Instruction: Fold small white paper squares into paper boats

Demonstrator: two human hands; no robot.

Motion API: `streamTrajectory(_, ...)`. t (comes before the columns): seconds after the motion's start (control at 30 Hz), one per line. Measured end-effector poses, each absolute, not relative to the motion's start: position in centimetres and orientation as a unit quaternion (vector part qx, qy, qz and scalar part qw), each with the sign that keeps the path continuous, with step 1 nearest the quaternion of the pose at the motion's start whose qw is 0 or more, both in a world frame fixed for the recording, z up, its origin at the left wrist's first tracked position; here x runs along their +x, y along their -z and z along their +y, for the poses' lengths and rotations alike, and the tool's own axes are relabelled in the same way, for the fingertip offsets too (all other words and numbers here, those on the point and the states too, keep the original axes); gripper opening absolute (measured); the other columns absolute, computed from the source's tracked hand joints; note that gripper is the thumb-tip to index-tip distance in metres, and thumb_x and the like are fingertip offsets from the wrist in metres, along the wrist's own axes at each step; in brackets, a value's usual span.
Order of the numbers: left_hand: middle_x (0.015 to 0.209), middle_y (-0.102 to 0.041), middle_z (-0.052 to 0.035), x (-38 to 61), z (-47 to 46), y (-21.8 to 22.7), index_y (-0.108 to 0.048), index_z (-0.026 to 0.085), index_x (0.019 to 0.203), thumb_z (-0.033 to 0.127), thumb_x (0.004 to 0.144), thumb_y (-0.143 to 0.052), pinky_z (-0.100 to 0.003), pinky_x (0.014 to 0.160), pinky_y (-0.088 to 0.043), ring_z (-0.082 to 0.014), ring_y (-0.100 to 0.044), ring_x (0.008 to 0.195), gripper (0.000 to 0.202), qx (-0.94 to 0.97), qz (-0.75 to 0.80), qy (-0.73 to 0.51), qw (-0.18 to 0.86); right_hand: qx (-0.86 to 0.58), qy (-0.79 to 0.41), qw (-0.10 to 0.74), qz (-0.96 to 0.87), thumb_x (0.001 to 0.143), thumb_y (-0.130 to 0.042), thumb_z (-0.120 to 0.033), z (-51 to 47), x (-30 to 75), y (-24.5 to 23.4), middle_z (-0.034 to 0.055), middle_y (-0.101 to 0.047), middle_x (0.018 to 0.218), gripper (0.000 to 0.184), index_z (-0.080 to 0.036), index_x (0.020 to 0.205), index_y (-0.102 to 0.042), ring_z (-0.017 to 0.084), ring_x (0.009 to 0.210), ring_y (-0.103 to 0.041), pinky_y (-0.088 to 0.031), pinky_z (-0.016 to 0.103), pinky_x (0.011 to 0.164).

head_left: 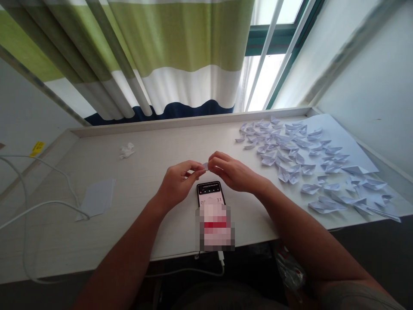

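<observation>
Between my two hands, over the middle of the white desk [155, 155], is a small folded piece of paper [205, 166]. My left hand [180, 178] pinches its left end between thumb and fingers. At the other end, my right hand [230, 170] closes on it, and its fingers cover much of the paper. Only a small pale part shows, so its exact shape is hidden. Just below my hands lies a phone [209, 188] with a lit screen, its lower part blurred out.
Many folded paper boats [290, 146] spread over the desk's right side, some on a white sheet [338, 129]. To the left are a crumpled tissue [127, 150], flat paper sheets [98, 198] and white cables [48, 204]. A charging cable [221, 258] runs from the phone. Curtains [180, 43] hang behind.
</observation>
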State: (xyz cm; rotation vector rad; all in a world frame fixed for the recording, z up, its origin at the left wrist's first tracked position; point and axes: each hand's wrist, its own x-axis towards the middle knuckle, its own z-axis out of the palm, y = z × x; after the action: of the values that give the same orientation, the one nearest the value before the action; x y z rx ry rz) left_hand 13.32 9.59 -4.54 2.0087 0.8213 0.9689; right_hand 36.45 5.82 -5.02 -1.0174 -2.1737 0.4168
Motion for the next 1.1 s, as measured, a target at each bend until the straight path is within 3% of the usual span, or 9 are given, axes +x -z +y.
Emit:
streamTrajectory(0.23,0.086,-0.082,-0.0051,13.8,9.1,4.7,-0.079,0.018,0.095,0.03,0.09,-0.082,-0.034,0.074,-0.069,-0.0203,-0.079,0.078,0.013,0.711,0.331,-0.446,0.432,-0.386,-0.285,0.506,-0.717,0.103,-0.067,-0.026,6.0,35.3,6.1,0.0031,-0.076,0.097,0.005,-0.022,0.105,-0.065,0.017,0.09,-0.074,-0.061,0.036,0.085)
streamTrajectory(0.37,0.085,-0.082,-0.0036,14.3,8.9,4.8,-0.078,0.019,0.103,0.028,0.085,-0.088,-0.032,0.074,-0.069,-0.0197,-0.08,0.077,0.023,0.66,0.327,-0.476,0.48,-0.374,-0.353,0.564,-0.646,0.098,-0.075,-0.03,5.8,34.6,6.4,-0.0001,-0.076,0.09,0.025,-0.023,0.119,-0.062,0.017,0.085,-0.077,-0.062,0.034,0.083)
streamTrajectory(0.53,0.086,-0.083,-0.0055,14.4,8.8,4.8,-0.079,0.018,0.114,0.033,0.085,-0.089,-0.035,0.077,-0.069,-0.0213,-0.081,0.081,0.034,0.654,0.34,-0.457,0.498,-0.365,-0.433,0.564,-0.601,0.091,-0.083,-0.041,6.2,34.6,6.5,0.0014,-0.077,0.089,0.037,-0.02,0.118,-0.067,0.016,0.083,-0.077,-0.064,0.033,0.081)
streamTrajectory(0.67,0.097,-0.084,-0.0084,14.0,9.1,5.1,-0.082,0.019,0.113,0.039,0.084,-0.089,-0.036,0.08,-0.067,-0.0226,-0.081,0.087,0.037,0.688,0.365,-0.419,0.466,-0.373,-0.469,0.535,-0.595,0.088,-0.086,-0.045,6.3,35.0,6.3,0.002,-0.077,0.077,0.032,-0.016,0.095,-0.074,0.015,0.073,-0.075,-0.063,0.031,0.072)
streamTrajectory(0.77,0.092,-0.084,-0.0083,13.9,9.3,5.1,-0.083,0.018,0.105,0.042,0.089,-0.083,-0.035,0.079,-0.066,-0.0226,-0.08,0.085,0.029,0.718,0.355,-0.361,0.478,-0.381,-0.453,0.515,-0.62,0.09,-0.083,-0.044,6.2,35.2,5.9,0.0025,-0.078,0.076,0.029,-0.016,0.086,-0.074,0.014,0.07,-0.073,-0.062,0.029,0.069)
streamTrajectory(0.9,0.082,-0.082,-0.0068,14.3,9.1,4.7,-0.081,0.018,0.088,0.042,0.093,-0.077,-0.032,0.073,-0.063,-0.0216,-0.079,0.078,0.025,0.745,0.357,-0.356,0.437,-0.402,-0.46,0.511,-0.605,0.086,-0.085,-0.048,6.3,35.0,5.7,0.0018,-0.076,0.072,0.035,-0.017,0.085,-0.07,0.013,0.065,-0.072,-0.059,0.028,0.064)
streamTrajectory(1.0,0.085,-0.083,-0.0062,15.1,8.5,3.9,-0.08,0.019,0.091,0.042,0.095,-0.074,-0.031,0.071,-0.063,-0.0218,-0.079,0.078,0.024,0.761,0.365,-0.365,0.392,-0.415,-0.507,0.496,-0.569,0.086,-0.084,-0.055,6.6,35.1,5.2,-0.0009,-0.073,0.064,0.042,-0.018,0.09,-0.065,0.013,0.051,-0.067,-0.053,0.025,0.051)
streamTrajectory(1.1,0.092,-0.085,-0.0061,16.3,8.2,2.6,-0.082,0.02,0.096,0.043,0.095,-0.073,-0.033,0.074,-0.065,-0.0218,-0.079,0.081,0.024,0.773,0.355,-0.359,0.384,-0.407,-0.515,0.526,-0.541,0.084,-0.084,-0.059,6.6,35.8,4.1,-0.002,-0.073,0.062,0.047,-0.018,0.094,-0.063,0.013,0.051,-0.068,-0.055,0.025,0.052)
